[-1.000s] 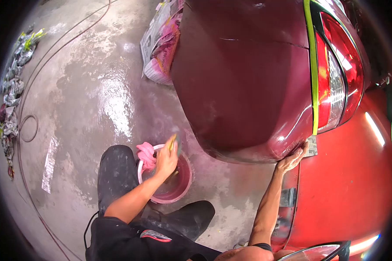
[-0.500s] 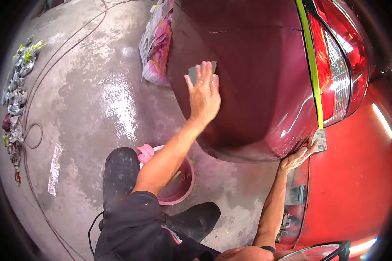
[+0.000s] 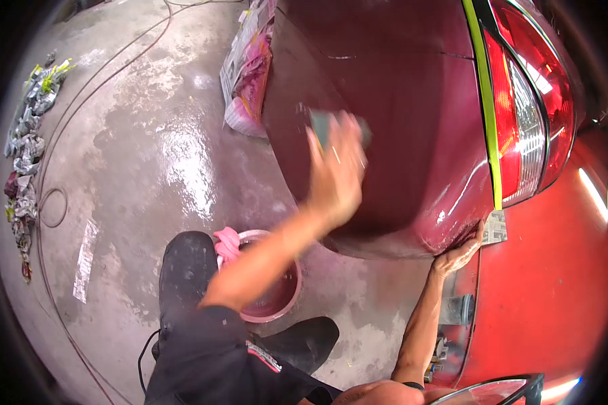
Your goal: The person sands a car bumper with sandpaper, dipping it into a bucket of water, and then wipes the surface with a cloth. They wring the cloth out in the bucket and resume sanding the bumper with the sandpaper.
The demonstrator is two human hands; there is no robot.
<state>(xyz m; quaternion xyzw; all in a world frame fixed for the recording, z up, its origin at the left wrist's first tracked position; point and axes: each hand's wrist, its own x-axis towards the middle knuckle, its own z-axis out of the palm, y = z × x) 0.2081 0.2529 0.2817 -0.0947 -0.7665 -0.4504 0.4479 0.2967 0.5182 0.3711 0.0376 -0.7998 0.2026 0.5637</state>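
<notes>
I find the left hand (image 3: 338,174) gripping a flat grey-green pad (image 3: 320,124) against the glossy maroon car panel (image 3: 412,121), likely light, pliant, best held by opposite edges; the right hand's (image 3: 459,255) grip I cannot tell.

The grey-green pad (image 3: 321,124) is in the upper middle of the frame, over the left part of the car panel (image 3: 398,135); motion blur softens its outline, and the left hand (image 3: 339,169) covers its middle, so that only strips show at either side of the fingers. Whether its whole face touches the panel cannot be told. The panel itself is deep maroon, filling the upper centre and curving under to a rounded lower edge right of the frame's middle. Its surface is dull at left and glossier at lower right, with bright reflections there, and a thin seam crosses its upper right.
</notes>
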